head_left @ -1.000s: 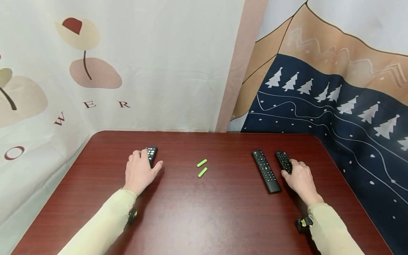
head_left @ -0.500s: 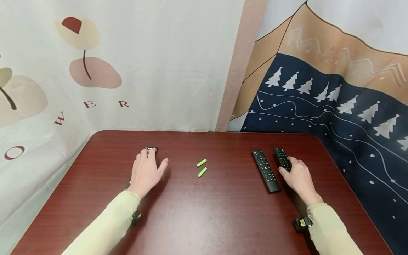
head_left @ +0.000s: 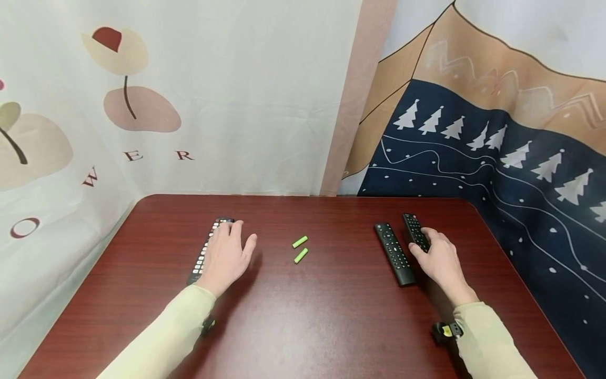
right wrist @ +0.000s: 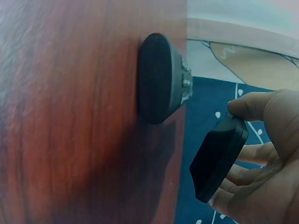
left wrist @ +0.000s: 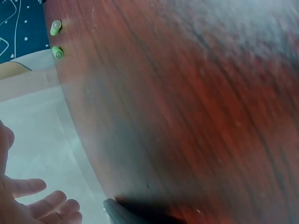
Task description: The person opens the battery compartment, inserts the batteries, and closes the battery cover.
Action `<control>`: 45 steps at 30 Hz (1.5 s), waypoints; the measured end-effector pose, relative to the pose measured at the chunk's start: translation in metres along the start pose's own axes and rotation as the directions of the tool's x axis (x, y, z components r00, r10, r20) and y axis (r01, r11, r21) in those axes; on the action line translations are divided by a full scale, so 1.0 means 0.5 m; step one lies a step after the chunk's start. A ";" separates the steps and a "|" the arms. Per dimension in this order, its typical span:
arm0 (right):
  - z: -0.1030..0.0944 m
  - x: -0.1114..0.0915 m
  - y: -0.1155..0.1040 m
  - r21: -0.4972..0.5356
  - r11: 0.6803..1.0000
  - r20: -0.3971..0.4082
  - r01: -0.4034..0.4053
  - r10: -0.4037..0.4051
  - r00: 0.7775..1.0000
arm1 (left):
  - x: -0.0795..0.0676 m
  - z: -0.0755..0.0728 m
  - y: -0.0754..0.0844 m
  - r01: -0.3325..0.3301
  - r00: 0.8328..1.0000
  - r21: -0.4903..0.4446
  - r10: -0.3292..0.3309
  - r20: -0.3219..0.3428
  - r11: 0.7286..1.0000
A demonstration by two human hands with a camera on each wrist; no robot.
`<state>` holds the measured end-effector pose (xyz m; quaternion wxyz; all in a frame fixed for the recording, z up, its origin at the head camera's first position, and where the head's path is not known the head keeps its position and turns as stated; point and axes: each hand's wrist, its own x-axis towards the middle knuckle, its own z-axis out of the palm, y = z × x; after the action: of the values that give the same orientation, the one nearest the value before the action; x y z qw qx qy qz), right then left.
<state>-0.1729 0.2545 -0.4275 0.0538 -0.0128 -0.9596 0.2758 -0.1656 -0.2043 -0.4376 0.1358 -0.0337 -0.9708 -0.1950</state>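
My left hand (head_left: pixel 226 258) is over the right side of a black remote control with pale buttons (head_left: pixel 201 260), partly covering it. Its fingers look relaxed in the left wrist view, apart from the remote's dark end (left wrist: pixel 122 214). On the other side, my right hand (head_left: pixel 441 261) grips a second black remote control (head_left: pixel 413 226) between thumb and fingers. That remote (right wrist: pixel 219 156) appears raised off the table and tilted in the right wrist view. Close to its left lies a third black remote control (head_left: pixel 395 255), flat on the table.
Two green batteries (head_left: pixel 300 242) lie near the middle of the reddish-brown table (head_left: pixel 303 316). Behind the table hangs a pale curtain (head_left: pixel 246 105), with a navy tree-patterned cloth (head_left: pixel 450 152) at the right.
My left hand has shifted right, uncovering more of the remote control beneath it. My right hand has moved slightly left and away from me with its remote control.
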 end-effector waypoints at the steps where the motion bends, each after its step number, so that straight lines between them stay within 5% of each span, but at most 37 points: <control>1: -0.001 0.001 -0.003 0.007 1.000 0.002 0.000 0.000 1.000 | 0.000 0.000 0.002 -0.005 1.000 -0.002 0.005 0.002 1.000; 21: -0.013 -0.006 -0.064 0.117 0.990 -0.009 0.072 -0.072 0.997 | -0.005 0.000 0.053 -0.065 0.998 -0.009 0.065 -0.026 0.998; 45: 0.022 -0.015 -0.102 0.370 0.927 0.101 -0.061 0.025 0.995 | -0.009 0.004 0.101 -0.069 0.997 -0.127 0.062 -0.056 0.989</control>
<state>-0.1662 0.2050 -0.4106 0.0037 -0.0102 -0.8908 0.4542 -0.1560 -0.1572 -0.4217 0.1647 -0.0691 -0.9507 -0.2537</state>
